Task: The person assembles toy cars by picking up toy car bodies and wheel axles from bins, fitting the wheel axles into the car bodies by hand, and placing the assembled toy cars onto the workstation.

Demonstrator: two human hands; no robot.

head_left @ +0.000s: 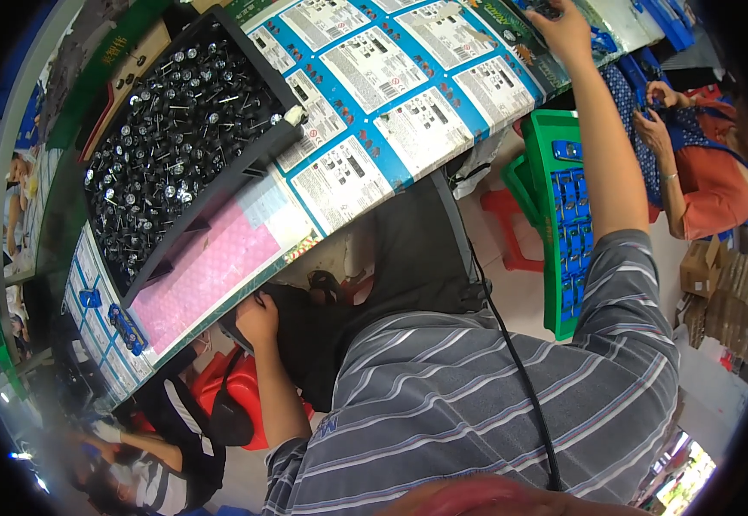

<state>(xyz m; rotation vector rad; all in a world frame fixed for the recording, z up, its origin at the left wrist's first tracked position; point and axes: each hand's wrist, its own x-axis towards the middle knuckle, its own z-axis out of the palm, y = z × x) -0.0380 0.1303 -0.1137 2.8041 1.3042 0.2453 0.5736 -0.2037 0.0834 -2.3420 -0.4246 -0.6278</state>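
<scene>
My right arm stretches to the far right end of the table, where my right hand (561,33) has its fingers curled around a small dark piece, cut off at the picture's top edge. Blue plastic parts (602,39) lie beside that hand. Below the table's near edge, my left hand (258,320) is closed by my dark trousers; a bit of black shows at its fingers, too little to name. On the left of the table stands a black bin (211,225) full of wheels on metal axles (180,112).
Printed card sheets (365,163) and pink bubble wrap (219,279) cover the tabletop. A blue toy car (126,329) sits left of the bin. To my right is a green tray (550,258) of blue parts, beyond it a co-worker in orange (709,193). Red stools (245,396) stand below.
</scene>
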